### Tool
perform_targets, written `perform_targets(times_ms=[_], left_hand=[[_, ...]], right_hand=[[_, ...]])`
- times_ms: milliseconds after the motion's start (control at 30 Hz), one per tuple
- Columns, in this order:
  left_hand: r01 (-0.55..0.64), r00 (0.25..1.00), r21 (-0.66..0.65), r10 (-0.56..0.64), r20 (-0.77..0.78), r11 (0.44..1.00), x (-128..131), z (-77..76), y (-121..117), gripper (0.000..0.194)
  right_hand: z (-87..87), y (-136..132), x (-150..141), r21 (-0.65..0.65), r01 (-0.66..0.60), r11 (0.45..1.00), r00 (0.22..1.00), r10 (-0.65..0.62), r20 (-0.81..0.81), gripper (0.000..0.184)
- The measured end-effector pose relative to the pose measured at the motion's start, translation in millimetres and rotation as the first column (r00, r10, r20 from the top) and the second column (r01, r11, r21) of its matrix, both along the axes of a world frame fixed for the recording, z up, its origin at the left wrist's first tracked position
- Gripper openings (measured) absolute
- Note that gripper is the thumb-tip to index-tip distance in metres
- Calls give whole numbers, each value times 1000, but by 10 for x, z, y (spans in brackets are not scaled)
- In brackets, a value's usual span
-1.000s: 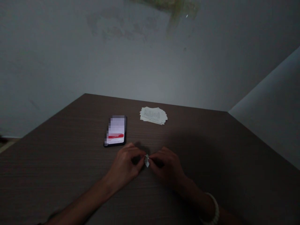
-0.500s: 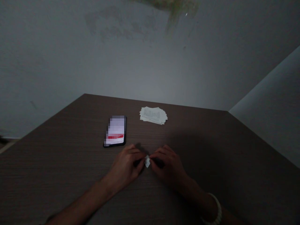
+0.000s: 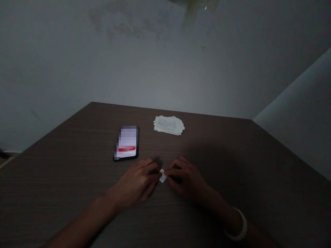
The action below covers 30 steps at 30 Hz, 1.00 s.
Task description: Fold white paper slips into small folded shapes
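Between my fingertips is a small folded piece of paper (image 3: 162, 177), whitish and pointed at its lower end. My left hand (image 3: 141, 179) pinches its left side, the thumb lying below the fingers. From the other side my right hand (image 3: 186, 177) grips the paper's right edge between thumb and forefinger. Both hands rest low over the dark wooden table (image 3: 77, 179). The fingers cover the paper's sides, so its full shape is hidden.
A smartphone (image 3: 126, 141) with a lit, blurred screen lies beyond my left hand. Farther back sits a loose stack of printed paper sheets (image 3: 169, 124). A pale wall (image 3: 165, 75) rises behind the table's far edge. A light beaded bracelet (image 3: 243, 225) circles my right wrist.
My left thumb and fingers have shifted slightly on the folded paper, which looks a little wider at the middle. The whole view has tilted down slightly. Phone and stack stay in place.
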<state>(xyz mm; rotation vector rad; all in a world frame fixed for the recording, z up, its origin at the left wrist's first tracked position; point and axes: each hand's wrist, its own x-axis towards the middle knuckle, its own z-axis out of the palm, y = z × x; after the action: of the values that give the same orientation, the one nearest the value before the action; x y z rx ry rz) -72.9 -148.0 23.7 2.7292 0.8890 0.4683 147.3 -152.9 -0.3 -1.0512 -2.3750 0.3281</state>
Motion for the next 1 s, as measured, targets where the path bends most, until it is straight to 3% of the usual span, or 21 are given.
perform_targets(times_ms=[267,433,600,1000], left_hand=[[-127,986,-74,134,102,989,34,-62,8,20],[-185,976,-21,186,109,983,53,-106,29,16],[-191,979,-5,191,73,982,47,-105,23,20],[-194,980,32,192,47,981,58,-76,9,22]], right_hand=[[-14,16,-44,-14,72,997,997,-72,-17,12],[-20,36,-53,-20,74,997,997,-74,5,8],[5,29,-48,-20,80,997,995,-78,68,16],[154,-36,-80,146,43,988,963,-80,258,15]])
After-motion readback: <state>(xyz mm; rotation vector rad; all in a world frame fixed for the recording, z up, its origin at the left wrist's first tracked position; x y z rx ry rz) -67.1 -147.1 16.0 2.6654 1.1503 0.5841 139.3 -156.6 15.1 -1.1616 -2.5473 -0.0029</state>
